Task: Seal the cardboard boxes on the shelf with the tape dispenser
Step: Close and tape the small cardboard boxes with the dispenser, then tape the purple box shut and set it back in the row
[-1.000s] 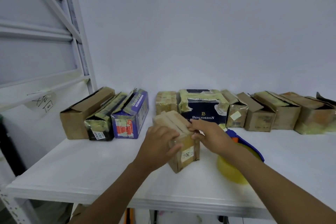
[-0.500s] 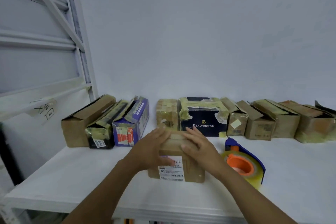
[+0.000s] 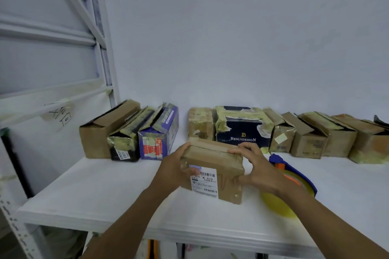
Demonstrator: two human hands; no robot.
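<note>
Since half a second ago the small cardboard box (image 3: pixel 212 171) has been tipped and turned, one corner now toward the shelf's (image 3: pixel 101 193) front edge. The left hand (image 3: pixel 175 169) grips its left end and the right hand (image 3: pixel 257 171) its right end, each clamped on it. Its top flaps are closed under clear tape; a white barcode label (image 3: pixel 204 183) faces front, its print too small to read. Behind, a dark box (image 3: pixel 242 130) reads "BENLYDESIGN". The blue tape dispenser (image 3: pixel 292 176) with yellowish tape lies just right of the box.
</note>
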